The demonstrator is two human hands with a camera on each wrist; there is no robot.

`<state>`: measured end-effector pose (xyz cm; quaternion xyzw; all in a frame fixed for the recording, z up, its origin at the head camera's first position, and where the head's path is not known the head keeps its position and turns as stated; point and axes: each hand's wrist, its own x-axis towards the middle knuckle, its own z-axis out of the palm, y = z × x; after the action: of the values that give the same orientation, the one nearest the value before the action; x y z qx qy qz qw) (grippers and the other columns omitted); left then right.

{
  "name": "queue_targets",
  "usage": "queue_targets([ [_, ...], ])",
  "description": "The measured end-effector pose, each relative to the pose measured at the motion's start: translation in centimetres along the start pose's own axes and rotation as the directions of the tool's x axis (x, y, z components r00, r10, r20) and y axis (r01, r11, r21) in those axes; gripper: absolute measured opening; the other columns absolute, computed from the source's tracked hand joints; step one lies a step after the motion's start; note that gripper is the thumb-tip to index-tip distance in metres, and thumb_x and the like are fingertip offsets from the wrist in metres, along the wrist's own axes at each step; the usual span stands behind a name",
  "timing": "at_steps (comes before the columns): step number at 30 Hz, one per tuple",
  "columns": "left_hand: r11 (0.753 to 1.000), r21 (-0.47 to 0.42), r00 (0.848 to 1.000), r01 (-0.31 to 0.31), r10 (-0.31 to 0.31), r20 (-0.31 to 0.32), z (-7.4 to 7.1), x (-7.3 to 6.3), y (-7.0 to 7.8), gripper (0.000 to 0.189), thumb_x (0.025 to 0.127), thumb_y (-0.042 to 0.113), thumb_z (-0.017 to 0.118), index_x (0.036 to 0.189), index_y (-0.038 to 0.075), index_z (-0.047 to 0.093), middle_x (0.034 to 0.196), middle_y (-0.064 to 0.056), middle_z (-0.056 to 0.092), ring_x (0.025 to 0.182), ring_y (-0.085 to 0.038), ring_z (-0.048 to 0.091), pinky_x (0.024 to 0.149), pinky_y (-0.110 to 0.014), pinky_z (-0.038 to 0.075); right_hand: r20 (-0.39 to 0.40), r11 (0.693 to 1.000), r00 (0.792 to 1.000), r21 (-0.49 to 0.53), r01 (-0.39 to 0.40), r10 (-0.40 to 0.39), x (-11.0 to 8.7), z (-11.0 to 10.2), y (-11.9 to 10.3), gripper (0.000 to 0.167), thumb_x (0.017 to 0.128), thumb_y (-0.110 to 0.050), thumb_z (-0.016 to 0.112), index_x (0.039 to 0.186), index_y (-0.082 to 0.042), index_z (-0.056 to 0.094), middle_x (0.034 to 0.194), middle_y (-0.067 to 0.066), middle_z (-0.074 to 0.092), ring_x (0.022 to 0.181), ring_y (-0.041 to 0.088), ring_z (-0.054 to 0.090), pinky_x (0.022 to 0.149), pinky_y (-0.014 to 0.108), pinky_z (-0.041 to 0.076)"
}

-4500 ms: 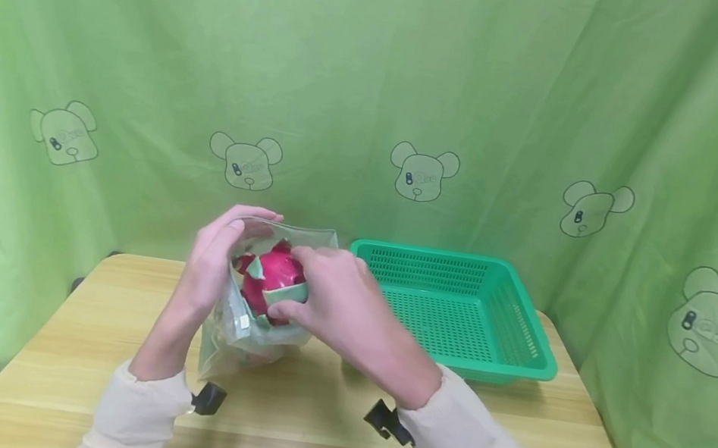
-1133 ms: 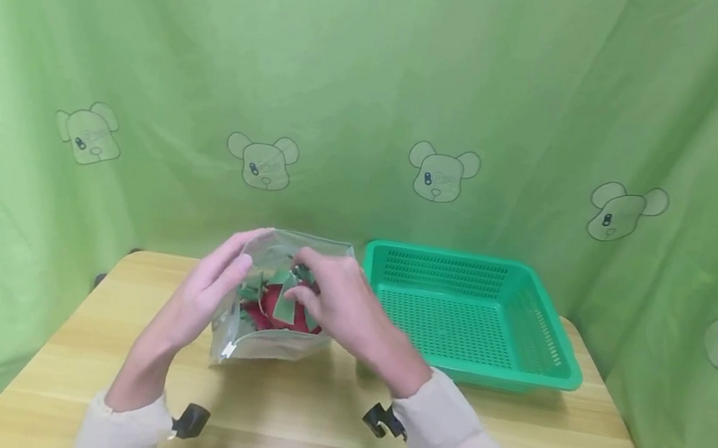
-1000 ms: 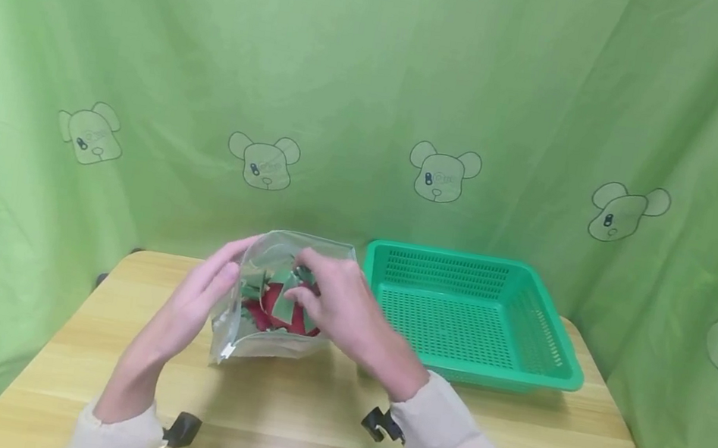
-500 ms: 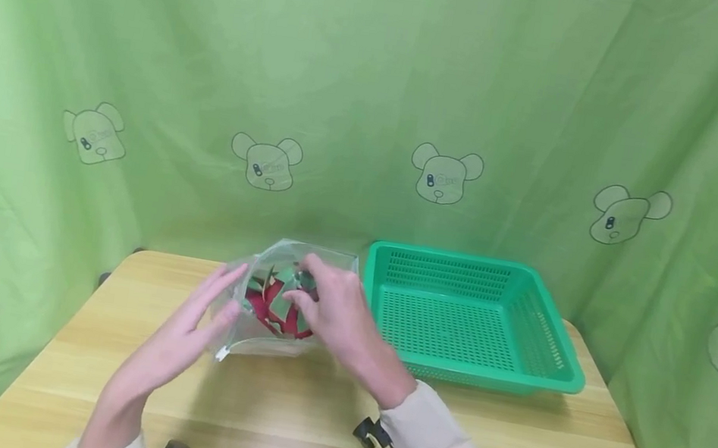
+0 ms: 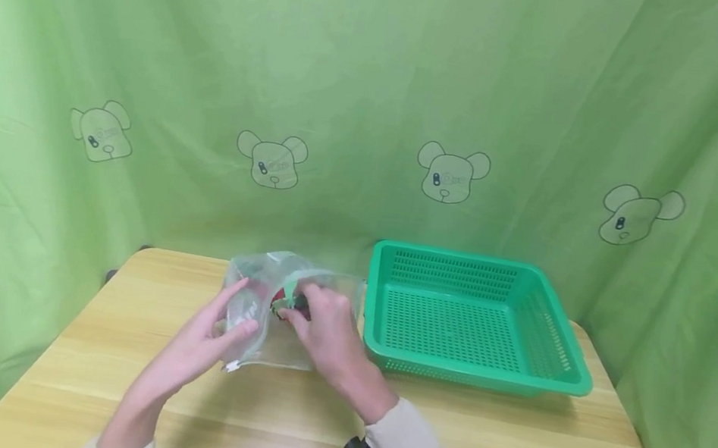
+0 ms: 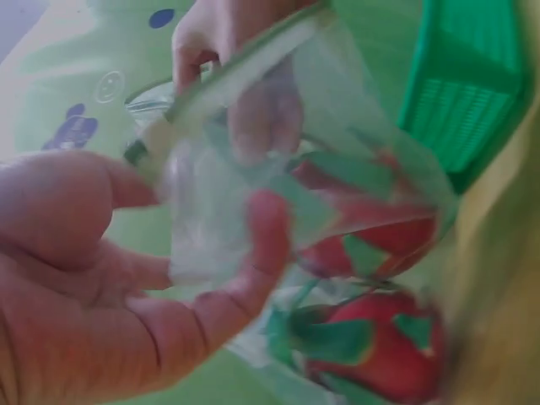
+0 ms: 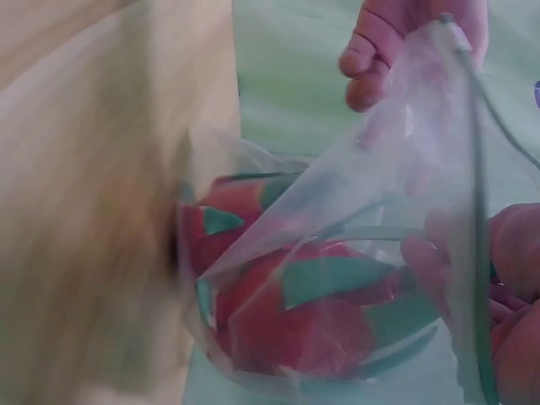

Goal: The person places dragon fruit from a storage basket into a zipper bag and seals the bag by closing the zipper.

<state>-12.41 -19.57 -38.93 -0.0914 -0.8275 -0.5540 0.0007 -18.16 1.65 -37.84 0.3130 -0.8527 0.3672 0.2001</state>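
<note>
A clear zip bag [image 5: 295,354] with a white slider sits on the table, mouth up and tilted toward me. Two red dragon fruits show through its plastic: the upper dragon fruit [image 6: 371,249] and the lower dragon fruit [image 6: 405,354] in the left wrist view. My right hand [image 5: 337,340] reaches into the mouth, thumb and forefinger pinching the green-scaled end of a dragon fruit [image 5: 278,298]. My left hand [image 5: 192,354] rests against the bag's left side, fingers extended and thumb spread. Plastic and the right hand hide most of the fruit in the head view.
A green perforated plastic basket [image 5: 476,374] stands right of the bag, with nothing seen in it. The wooden table [image 5: 275,427] reaches back to a green curtain [image 5: 362,102] printed with bear heads.
Earlier the right hand held a dragon fruit at the bag's mouth; the fruit is now lower inside. The left side of the bag has folded inward over it, and the left hand has shifted along that side.
</note>
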Motion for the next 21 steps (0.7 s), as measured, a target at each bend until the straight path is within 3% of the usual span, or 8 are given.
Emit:
queue_targets([
  [4, 0.991, -0.13, 1.0, 0.011, -0.013, -0.016, 0.4, 0.3, -1.0, 0.071, 0.101, 0.01, 0.062, 0.162, 0.013, 0.027, 0.16, -0.031, 0.028, 0.122, -0.054, 0.056, 0.082, -0.047, 0.062, -0.012, 0.999, 1.0, 0.036, -0.022, 0.022, -0.6, 0.8, 0.5, 0.028, 0.082, -0.012, 0.086, 0.104, -0.002, 0.072, 0.087, 0.008, 0.073, 0.073, 0.014, 0.067, 0.063, 0.016, 0.055],
  [7, 0.984, -0.172, 0.999, 0.037, -0.041, -0.021, 0.5, 0.7, -1.6, 0.063, 0.101, 0.002, 0.057, 0.159, 0.011, 0.034, 0.159, -0.032, 0.03, 0.103, -0.035, 0.066, 0.071, -0.035, 0.062, -0.011, 0.996, 0.999, 0.08, -0.044, 0.045, -1.2, 1.6, 1.0, 0.023, 0.083, -0.009, 0.086, 0.099, -0.002, 0.071, 0.085, 0.008, 0.073, 0.072, 0.013, 0.07, 0.062, 0.013, 0.055],
  [11, 0.982, -0.173, 0.997, 0.07, -0.073, -0.011, 0.6, 1.1, -2.1, 0.057, 0.101, -0.002, 0.054, 0.156, 0.006, 0.04, 0.16, -0.03, 0.028, 0.083, -0.017, 0.063, 0.062, -0.024, 0.056, -0.004, 0.991, 0.998, 0.117, -0.066, 0.067, -2.0, 2.7, 1.4, 0.018, 0.084, -0.006, 0.084, 0.091, -0.003, 0.068, 0.082, 0.009, 0.072, 0.07, 0.011, 0.071, 0.061, 0.008, 0.052],
  [13, 0.98, -0.185, 0.996, 0.08, -0.084, -0.015, 0.6, 1.1, -2.3, 0.056, 0.101, -0.003, 0.053, 0.155, 0.006, 0.041, 0.159, -0.031, 0.03, 0.084, -0.018, 0.064, 0.062, -0.025, 0.056, -0.007, 0.99, 0.998, 0.128, -0.062, 0.063, -2.3, 3.0, 1.3, 0.018, 0.085, -0.006, 0.084, 0.092, -0.003, 0.068, 0.083, 0.01, 0.073, 0.071, 0.012, 0.072, 0.061, 0.007, 0.052],
  [17, 0.976, -0.207, 0.996, 0.073, -0.082, -0.036, 0.5, 0.9, -2.6, 0.055, 0.101, -0.003, 0.052, 0.154, 0.005, 0.042, 0.157, -0.032, 0.034, 0.105, -0.033, 0.068, 0.07, -0.033, 0.062, 0.012, 0.987, 0.998, 0.153, -0.057, 0.055, -2.4, 3.1, 1.0, 0.019, 0.086, -0.004, 0.082, 0.1, -0.001, 0.068, 0.088, 0.013, 0.074, 0.072, 0.014, 0.073, 0.062, 0.008, 0.053],
  [21, 0.973, -0.215, 0.995, 0.088, -0.098, -0.033, 0.4, 0.6, -2.9, 0.054, 0.102, -0.002, 0.052, 0.154, 0.005, 0.042, 0.156, -0.033, 0.035, 0.106, -0.039, 0.067, 0.067, -0.036, 0.062, 0.076, 0.976, 0.993, 0.188, -0.107, 0.094, -2.7, 2.7, 0.6, 0.023, 0.088, -0.001, 0.078, 0.109, 0.001, 0.069, 0.096, 0.016, 0.074, 0.076, 0.015, 0.074, 0.064, 0.01, 0.054],
])
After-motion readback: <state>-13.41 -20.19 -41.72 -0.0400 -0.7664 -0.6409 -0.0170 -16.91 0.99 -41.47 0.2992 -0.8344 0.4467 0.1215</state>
